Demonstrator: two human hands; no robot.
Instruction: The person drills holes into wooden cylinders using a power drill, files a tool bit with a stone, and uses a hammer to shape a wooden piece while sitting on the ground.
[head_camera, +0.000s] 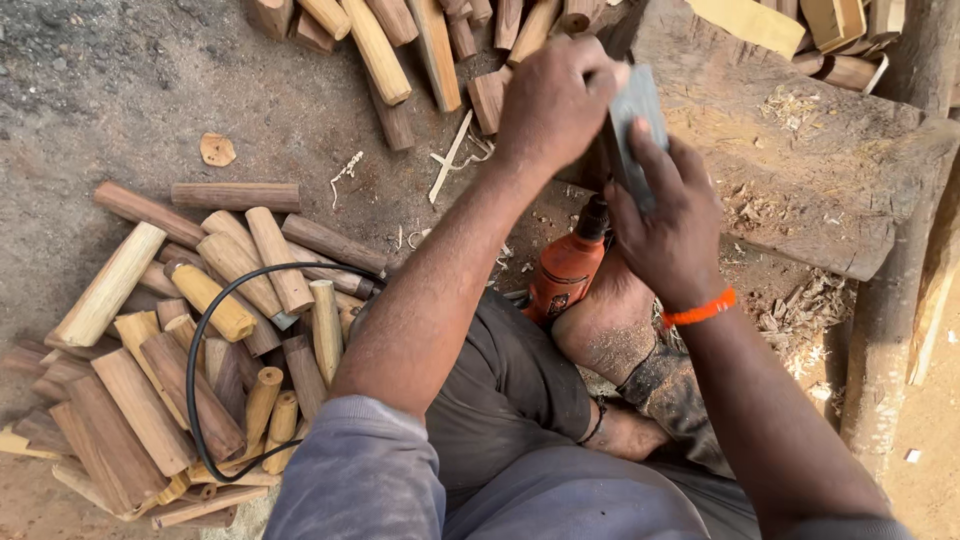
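Bare forearms, both. Left shoulder and upper arm under a faded grey-lilac sleeve (360, 470), worn and dusty, ending above the elbow. Right wrist carries a thin bright orange band (700, 310). Dark grey shorts (510, 380) over the lap, fabric creased. Thin dark cord bracelet or anklet (597, 420) near the lower leg. Bare foot (610, 325), dusted with sawdust and grit.

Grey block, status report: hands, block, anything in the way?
Left hand and right hand both grip grey block. Block upright over orange drill. Nothing between them.
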